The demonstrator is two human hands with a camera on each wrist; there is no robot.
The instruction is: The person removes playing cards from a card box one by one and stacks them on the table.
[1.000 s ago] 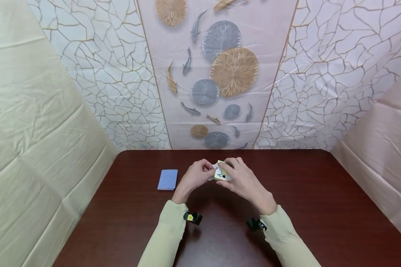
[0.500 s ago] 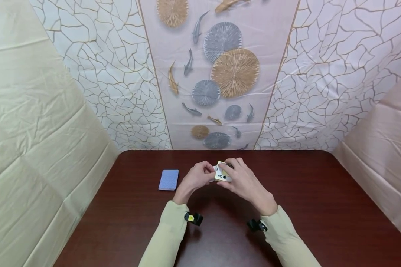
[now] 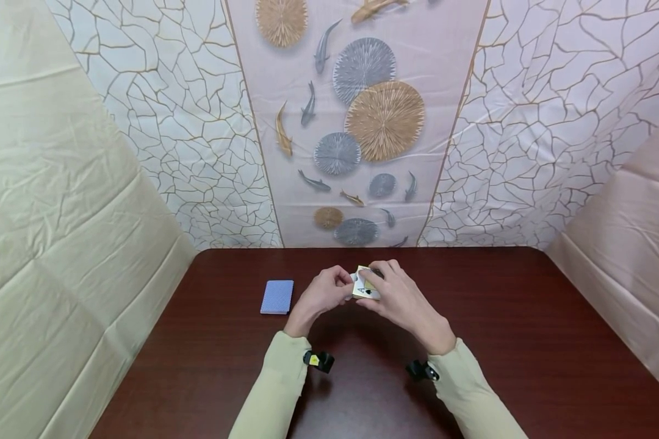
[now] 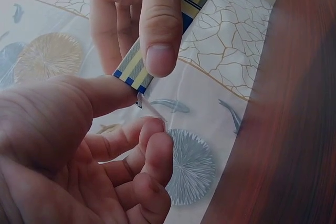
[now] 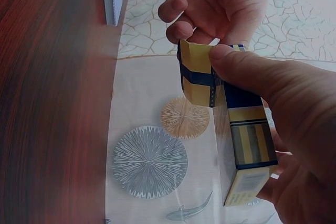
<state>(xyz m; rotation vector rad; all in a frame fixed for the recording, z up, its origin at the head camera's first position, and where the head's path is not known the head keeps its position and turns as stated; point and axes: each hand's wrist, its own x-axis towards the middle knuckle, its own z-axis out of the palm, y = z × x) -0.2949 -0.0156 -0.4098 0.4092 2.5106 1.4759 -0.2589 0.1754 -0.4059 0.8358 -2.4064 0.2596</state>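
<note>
A playing-card box [image 3: 367,291] with an ace and a spade on its face is held up between both hands, over the back of the table. My right hand [image 3: 403,299] grips its sides, thumb along one narrow blue-and-yellow striped side [image 4: 134,69]. At the other end, my left hand [image 3: 324,292] has curled fingers and pinches the box's end, where a thin flap sticks out in the left wrist view. From the right wrist, the open blue-and-yellow flap [image 5: 195,74] bends away from the box, close to the left fingers [image 5: 181,30]. The inside of the box is hidden.
A deck of blue-backed cards [image 3: 277,297] lies on the dark red-brown table [image 3: 225,378], left of the left hand. Behind the table hangs a patterned cloth [image 3: 346,201], with pale fabric [image 3: 88,244] at the sides. Black camera straps [image 3: 320,361] sit on both wrists.
Both hands keep nearly the same place. The left fingers have shifted slightly at the box's end, and less of the white flap shows beside them than a second ago.
</note>
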